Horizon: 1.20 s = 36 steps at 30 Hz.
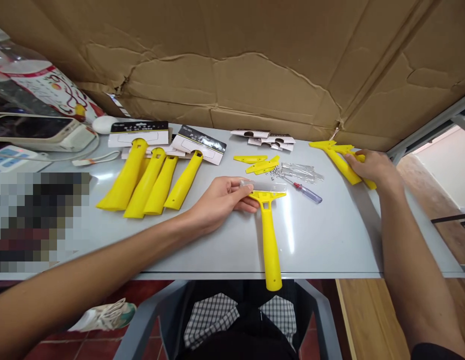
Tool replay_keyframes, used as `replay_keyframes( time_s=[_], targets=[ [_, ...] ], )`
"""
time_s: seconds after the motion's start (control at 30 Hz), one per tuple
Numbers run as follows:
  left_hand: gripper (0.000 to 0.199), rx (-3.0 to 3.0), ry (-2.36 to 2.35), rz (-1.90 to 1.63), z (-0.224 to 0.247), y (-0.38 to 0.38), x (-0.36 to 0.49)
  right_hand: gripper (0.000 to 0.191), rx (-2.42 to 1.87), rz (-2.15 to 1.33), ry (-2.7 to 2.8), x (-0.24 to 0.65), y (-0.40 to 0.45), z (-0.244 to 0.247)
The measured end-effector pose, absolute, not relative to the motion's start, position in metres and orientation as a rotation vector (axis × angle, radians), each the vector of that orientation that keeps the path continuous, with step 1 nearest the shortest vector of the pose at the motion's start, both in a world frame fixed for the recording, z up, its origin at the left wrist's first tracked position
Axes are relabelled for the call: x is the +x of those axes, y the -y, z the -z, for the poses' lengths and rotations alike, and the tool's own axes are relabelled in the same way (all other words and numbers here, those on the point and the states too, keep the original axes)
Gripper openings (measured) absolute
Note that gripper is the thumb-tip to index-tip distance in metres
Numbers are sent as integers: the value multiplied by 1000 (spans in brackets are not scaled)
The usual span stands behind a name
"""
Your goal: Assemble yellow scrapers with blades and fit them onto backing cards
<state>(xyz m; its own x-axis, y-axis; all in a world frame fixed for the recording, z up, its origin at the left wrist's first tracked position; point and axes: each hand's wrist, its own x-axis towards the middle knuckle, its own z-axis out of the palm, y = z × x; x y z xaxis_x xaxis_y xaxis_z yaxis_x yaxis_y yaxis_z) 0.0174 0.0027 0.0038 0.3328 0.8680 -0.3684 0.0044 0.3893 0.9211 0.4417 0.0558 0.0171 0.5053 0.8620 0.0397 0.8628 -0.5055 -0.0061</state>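
Observation:
My left hand (227,200) pinches the clear plastic strip and head of a yellow scraper (270,240); its handle points toward me and overhangs the table's front edge. Over at the right, my right hand (373,167) has its fingers on yellow scraper parts (339,162) lying on the table; its grip is partly hidden. Beyond the held scraper are yellow flat pieces (262,165), small screws (274,172), clear strips (302,172) and a screwdriver (307,192) with a clear purple handle.
Several yellow handles (183,182) with black and white cards (200,142) lie at left. More cards (270,140) rest near the cardboard (255,80) at the back. A phone (33,127), a power strip (15,159) and a cable (97,157) occupy the far left.

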Motion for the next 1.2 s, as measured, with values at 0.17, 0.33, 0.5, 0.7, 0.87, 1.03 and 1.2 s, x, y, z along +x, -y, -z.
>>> replay_keyframes(
  time_s=[0.17, 0.33, 0.5, 0.7, 0.87, 1.03, 1.2],
  targets=[
    [15, 1034, -1063, -725, -1, -5, 17, 65, -2638, -153, 1565, 392, -46, -28],
    [14, 1034, -1077, -720, -2, -5, 18, 63, -2485, -86, 1719, 375, -35, -39],
    [18, 1021, -1091, -723, -2, -6, 17, 63, -2438, -14, 1784, 371, -30, -41],
    [42, 1020, -1091, -715, -4, -8, 17, 34, -1926, -14, 1776, 328, -14, -43],
    [43, 1081, -1107, -729, -8, -6, 16, 33, -1612, -670, 1861, 275, 5, -35],
    [40, 1115, -1126, -708, -11, -5, 16, 31, -1534, -1245, 1643, 264, 6, -18],
    [34, 1136, -1146, -702, -13, -5, 18, 31, -1429, -1512, 1448, 266, 1, -11]
  ],
)
